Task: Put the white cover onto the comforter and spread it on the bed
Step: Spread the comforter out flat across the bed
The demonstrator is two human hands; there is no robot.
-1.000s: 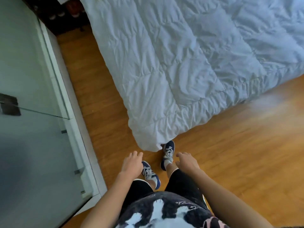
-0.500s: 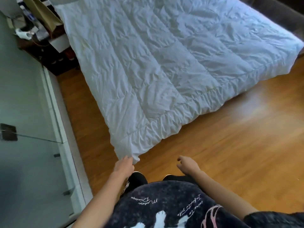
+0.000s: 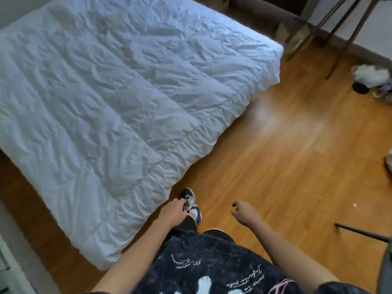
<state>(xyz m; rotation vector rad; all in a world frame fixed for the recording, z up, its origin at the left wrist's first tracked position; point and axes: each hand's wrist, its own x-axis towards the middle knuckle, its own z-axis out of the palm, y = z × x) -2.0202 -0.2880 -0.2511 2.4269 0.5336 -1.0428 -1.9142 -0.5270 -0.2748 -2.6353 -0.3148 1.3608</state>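
A white quilted comforter (image 3: 118, 98) lies spread over the bed, its near edge hanging down to the wooden floor. No separate cover can be told apart from it. My left hand (image 3: 172, 213) hovers just right of the comforter's near edge, above my blue and white shoe (image 3: 191, 203), fingers loosely curled and holding nothing. My right hand (image 3: 246, 211) hangs over bare floor further right, fingers loosely bent and apart, empty.
Wooden floor (image 3: 286, 155) runs along the bed's right side. Thin dark stand legs (image 3: 347, 32) rise at the top right, with a white fluffy thing (image 3: 370, 74) and small dark items on the floor beside them. A dark rod (image 3: 360, 231) juts in at right.
The view has swung right along the bed's foot. My left hand, which touched the comforter's corner half a second ago, is now off it. My right hand stays empty.
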